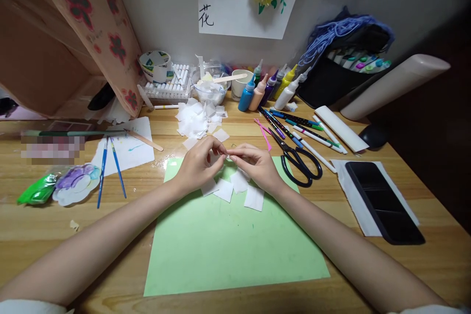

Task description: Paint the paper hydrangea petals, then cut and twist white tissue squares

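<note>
head view: a small white scrap (227, 157) is at the fingertips of the left grip (200, 164) and right grip (259, 164), both pinched on it; beneath them, white squares (253, 198) on green paper (235, 245); just right, black-handled scissors (309, 164).

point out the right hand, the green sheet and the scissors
Right hand (263, 167): head view, on the back of the hand.
Green sheet (235, 250): head view, on its bare lower middle.
Scissors (289, 149): head view, near the pivot between blades and handles.
</note>
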Motion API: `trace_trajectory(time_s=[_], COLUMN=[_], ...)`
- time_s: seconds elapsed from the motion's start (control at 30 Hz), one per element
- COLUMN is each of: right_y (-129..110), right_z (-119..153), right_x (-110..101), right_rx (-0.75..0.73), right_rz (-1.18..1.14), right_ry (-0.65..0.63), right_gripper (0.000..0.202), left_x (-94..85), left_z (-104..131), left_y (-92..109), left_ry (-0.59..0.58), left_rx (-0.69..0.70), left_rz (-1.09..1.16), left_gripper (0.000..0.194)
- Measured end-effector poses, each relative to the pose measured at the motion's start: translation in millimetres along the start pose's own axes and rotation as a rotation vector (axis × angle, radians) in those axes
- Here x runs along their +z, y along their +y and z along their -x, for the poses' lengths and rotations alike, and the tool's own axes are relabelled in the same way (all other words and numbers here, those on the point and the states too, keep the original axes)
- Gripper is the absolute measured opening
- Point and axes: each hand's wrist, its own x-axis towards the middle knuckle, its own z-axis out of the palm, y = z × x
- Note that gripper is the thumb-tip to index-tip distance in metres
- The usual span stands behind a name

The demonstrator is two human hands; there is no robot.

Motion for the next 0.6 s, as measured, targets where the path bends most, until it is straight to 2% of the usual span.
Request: trace_trajectory(time_s=[0.27, 0.6], right_y=[1.4, -1.3], right_z=[-1.7, -1.8], right_x=[-1.8, 0.1], right_rx=[0.017, 0.108], right_rz=[0.029, -0.093], right_ry=[0.003, 0.010], right_gripper=[0.017, 0.013], left_x=[2.0, 2.9], left_z=[-0.8, -0.2], left_y=[-0.7, 0.0], left_ry=[0.136, 0.194], left_rx=[0.009, 0.001], left_rz=[-0.004, 0.069], left_gripper=[0.010, 0.010])
